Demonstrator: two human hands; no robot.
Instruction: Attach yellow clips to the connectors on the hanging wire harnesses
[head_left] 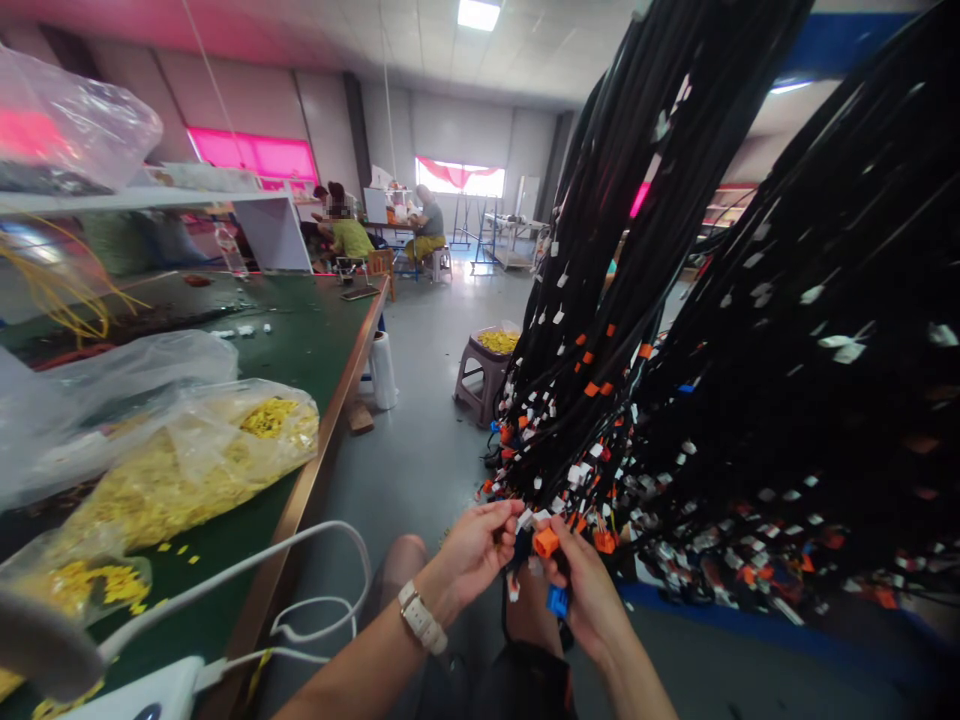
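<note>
A big bundle of black wire harnesses hangs from above on the right, its lower ends tipped with white, orange and blue connectors. My left hand, with a watch on the wrist, pinches a white connector at the bundle's lower end. Right beside it, my right hand is closed on an orange connector, with a blue connector dangling just below it. My knees show under the hands.
A green workbench runs along the left, carrying clear bags of yellow parts, a white cable and yellow wires. A stool with yellow parts stands on the grey floor. People sit at tables in the far background.
</note>
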